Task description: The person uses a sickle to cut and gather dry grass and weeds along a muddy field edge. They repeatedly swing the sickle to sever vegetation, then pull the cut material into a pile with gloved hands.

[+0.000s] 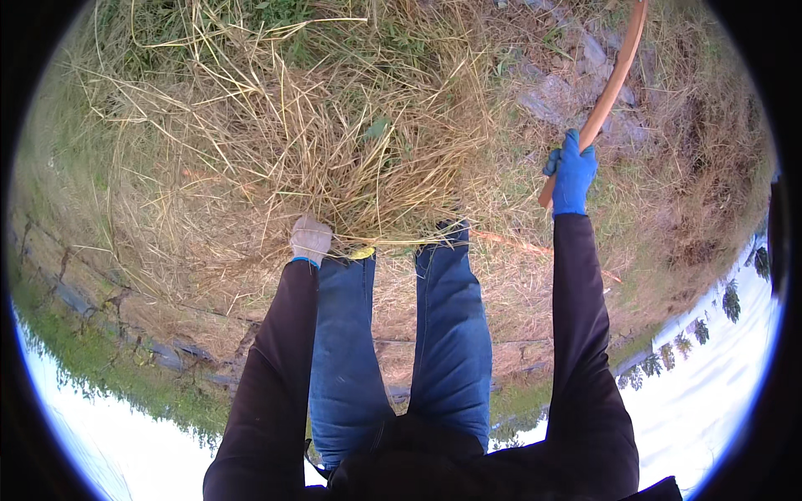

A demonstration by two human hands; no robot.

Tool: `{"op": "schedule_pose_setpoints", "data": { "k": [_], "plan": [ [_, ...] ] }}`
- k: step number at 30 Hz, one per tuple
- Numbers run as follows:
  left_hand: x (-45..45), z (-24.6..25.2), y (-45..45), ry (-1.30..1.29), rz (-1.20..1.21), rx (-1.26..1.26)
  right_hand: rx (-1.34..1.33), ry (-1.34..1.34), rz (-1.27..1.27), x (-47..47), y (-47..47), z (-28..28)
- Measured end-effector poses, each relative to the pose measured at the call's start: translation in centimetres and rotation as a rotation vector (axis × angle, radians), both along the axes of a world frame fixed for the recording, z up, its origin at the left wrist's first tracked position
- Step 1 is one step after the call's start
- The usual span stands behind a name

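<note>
My left hand [311,238], in a pale work glove with a blue cuff, is closed at the near left edge of a heap of dry grass [351,150], gripping some stalks. A few stalks stretch from it to the right across my shins. My right hand [573,172], in a blue glove, is wrapped around a curved wooden handle [609,94]. The handle runs up past the top rim of the view, so the tool's far end is hidden. A yellow leaf [361,253] lies beside my left hand, near my leg.
Both legs in blue jeans [451,325] stand below the heap. Grey sheeting or flat stone [557,100] shows through the grass at upper right. Orange strips [520,243] lie on the ground right of my legs. Green weeds [282,37] grow behind the heap.
</note>
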State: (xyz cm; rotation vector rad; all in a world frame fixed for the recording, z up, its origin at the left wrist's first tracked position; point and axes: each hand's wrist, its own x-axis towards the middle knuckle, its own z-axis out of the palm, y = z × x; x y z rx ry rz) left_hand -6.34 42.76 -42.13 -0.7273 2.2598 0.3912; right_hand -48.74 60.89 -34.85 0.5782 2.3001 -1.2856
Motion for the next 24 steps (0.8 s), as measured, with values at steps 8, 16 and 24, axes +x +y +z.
{"op": "schedule_pose_setpoints", "data": {
  "k": [8, 16, 24],
  "plan": [
    [3.6, -1.6, 0.8, -0.023, 0.334, 0.019, -0.229, -1.055, -0.057, 28.7, -6.5, 12.5],
    [0.2, 5.4, 2.3, 0.113, 0.431, 0.003, 0.257, -0.700, 0.439, 24.9, 9.7, 20.0],
    [1.5, 7.6, 3.1, 0.484, 1.160, 0.061, 0.034, -0.347, 0.067, 6.3, -1.1, 3.7]
  ]
}}
